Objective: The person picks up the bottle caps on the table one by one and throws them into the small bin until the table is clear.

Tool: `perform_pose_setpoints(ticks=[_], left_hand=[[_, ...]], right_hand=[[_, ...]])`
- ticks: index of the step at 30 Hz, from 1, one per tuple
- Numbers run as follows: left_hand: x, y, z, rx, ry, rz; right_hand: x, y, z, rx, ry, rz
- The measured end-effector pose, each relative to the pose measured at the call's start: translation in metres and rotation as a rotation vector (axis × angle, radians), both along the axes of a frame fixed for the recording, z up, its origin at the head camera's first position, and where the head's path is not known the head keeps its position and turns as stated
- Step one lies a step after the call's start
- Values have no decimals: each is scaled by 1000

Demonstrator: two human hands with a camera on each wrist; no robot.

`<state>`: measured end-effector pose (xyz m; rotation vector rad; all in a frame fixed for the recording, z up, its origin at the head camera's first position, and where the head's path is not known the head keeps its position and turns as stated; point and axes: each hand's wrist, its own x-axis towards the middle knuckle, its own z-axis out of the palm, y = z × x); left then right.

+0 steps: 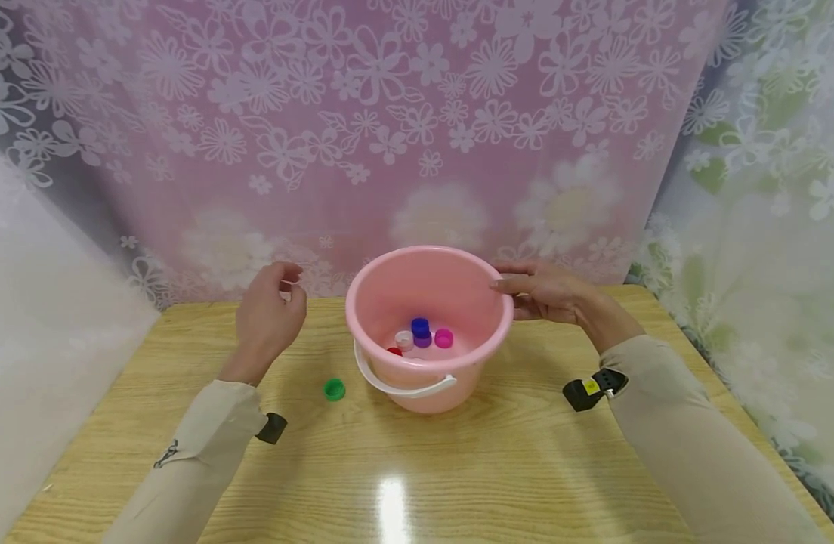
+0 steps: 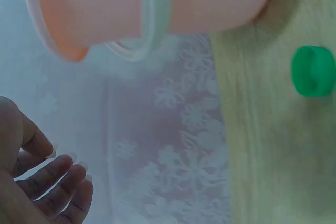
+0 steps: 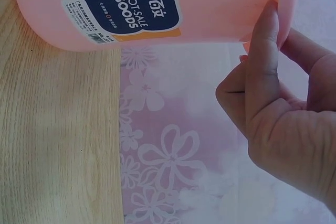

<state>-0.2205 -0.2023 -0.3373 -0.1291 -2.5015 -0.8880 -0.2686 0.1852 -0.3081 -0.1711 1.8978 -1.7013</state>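
Observation:
A pink bucket [image 1: 427,378] with a white handle [image 1: 406,389] stands on the wooden table. My right hand [image 1: 549,295] pinches its rim on the right side. Inside the bucket lie several bottle caps: a dark blue cap [image 1: 420,327], a purple cap [image 1: 422,341], a magenta cap [image 1: 444,338], a white cap [image 1: 404,340] and a partly hidden red cap [image 1: 394,351]. To the left of the bucket, my left hand [image 1: 270,313] hovers with loosely bent fingers and holds nothing. A green bottle cap [image 1: 334,390] lies on the table between the left forearm and the bucket.
The wooden table [image 1: 498,483] ends at the back against a pink flowered curtain [image 1: 390,151]. Pale fabric hangs along both sides. A printed label [image 3: 128,11] is on the bucket's side.

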Motion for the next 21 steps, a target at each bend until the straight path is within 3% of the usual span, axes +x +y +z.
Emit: perform_pose_setpoints(ticks=[4,8,11,16,21], left_hand=[[8,-16,-17,-12,-137,-33],[13,-28,-38,-140,-321,-118],[17,-30,-53,-198,-417,-169],[23,-23,-72,-229,-522,-180],[26,-16,-86,-272,-529,-235]], right_hand=[[0,0,0,-3,-1,-9],[0,0,0,5,4,-17],[0,0,1,8,6,-17],[0,0,1,8,3,-10],[1,0,1,8,2,-1]])
